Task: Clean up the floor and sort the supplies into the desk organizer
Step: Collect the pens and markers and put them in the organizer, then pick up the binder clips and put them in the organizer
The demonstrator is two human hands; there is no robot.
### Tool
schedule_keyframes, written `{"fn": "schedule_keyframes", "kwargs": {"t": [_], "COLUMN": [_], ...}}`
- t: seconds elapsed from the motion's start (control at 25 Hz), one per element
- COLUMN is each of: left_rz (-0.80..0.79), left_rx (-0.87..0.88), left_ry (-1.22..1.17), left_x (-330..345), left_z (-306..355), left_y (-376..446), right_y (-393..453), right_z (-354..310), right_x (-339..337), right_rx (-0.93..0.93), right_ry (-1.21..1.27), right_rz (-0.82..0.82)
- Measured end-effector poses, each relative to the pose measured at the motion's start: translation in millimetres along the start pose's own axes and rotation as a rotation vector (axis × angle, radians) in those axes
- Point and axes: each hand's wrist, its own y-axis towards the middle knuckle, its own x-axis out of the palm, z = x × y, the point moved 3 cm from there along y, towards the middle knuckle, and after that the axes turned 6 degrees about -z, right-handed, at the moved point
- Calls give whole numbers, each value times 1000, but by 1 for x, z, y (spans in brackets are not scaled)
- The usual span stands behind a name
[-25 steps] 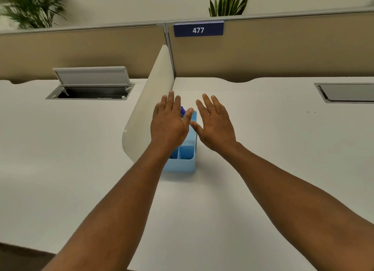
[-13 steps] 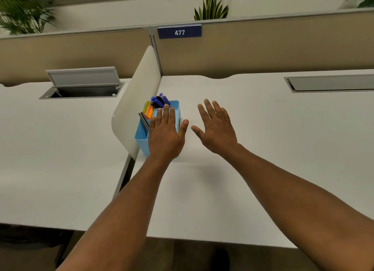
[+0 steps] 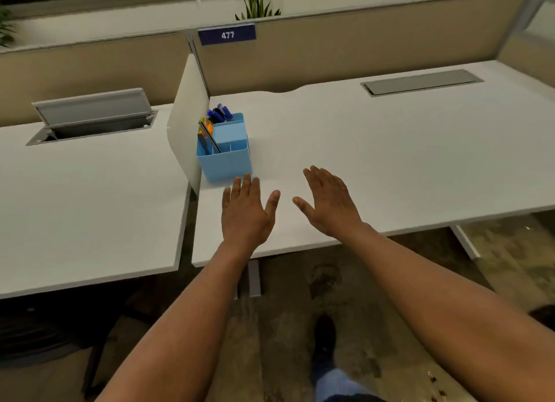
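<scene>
A light blue desk organizer (image 3: 225, 161) stands on the white desk (image 3: 375, 149), tight against a white divider panel (image 3: 187, 125). Blue and black pens (image 3: 218, 113) stick up from its back compartment, and orange and dark flat items (image 3: 206, 134) lean in its left side. My left hand (image 3: 246, 210) hovers open just in front of the organizer, fingers straight, holding nothing. My right hand (image 3: 329, 203) is open too, palm down over the desk to the right, apart from the organizer. Small dark bits (image 3: 434, 385) lie on the floor at the bottom right.
A second white desk (image 3: 84, 197) lies to the left with an open cable flap (image 3: 93, 110). A closed cable cover (image 3: 420, 82) sits at the back right. A beige partition with a "477" sign (image 3: 227, 35) runs behind. My shoe (image 3: 324, 338) is on the brown floor below.
Both hands have pulled back from the organizer toward the desk's front edge. The view has drawn back, and the floor and desk legs now show.
</scene>
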Motion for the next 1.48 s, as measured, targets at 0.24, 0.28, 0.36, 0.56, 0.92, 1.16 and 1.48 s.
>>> {"fn": "schedule_keyframes", "kwargs": {"t": [0.24,0.28,0.36,0.56,0.92,1.16,1.48], "left_rz": [-43,-42,-38,-42,-263,-343,-383], "left_rx": [138,163,213,330,445,406,236], "left_ry": [-25,-32,-38,-53,-37,-37,-120], "left_x": [-3,-1,4,32,133,204,301], "left_z": [33,41,58,106,222,324,403], "left_y": [-71,-79,-94,-135,-211,-260,-290], "right_y": [-104,-118,-146,-213,-333,-394,-422], "right_z": [10,16,27,71,197,320,446], "right_x": [-9,-12,-14,-11,30,38,90], "right_rx": [121,141,179,282,458,449,405], "right_ry": [-11,-7,-15,-52,17,105,246], "right_rz": [21,35,50,71,1,-25,-74]}}
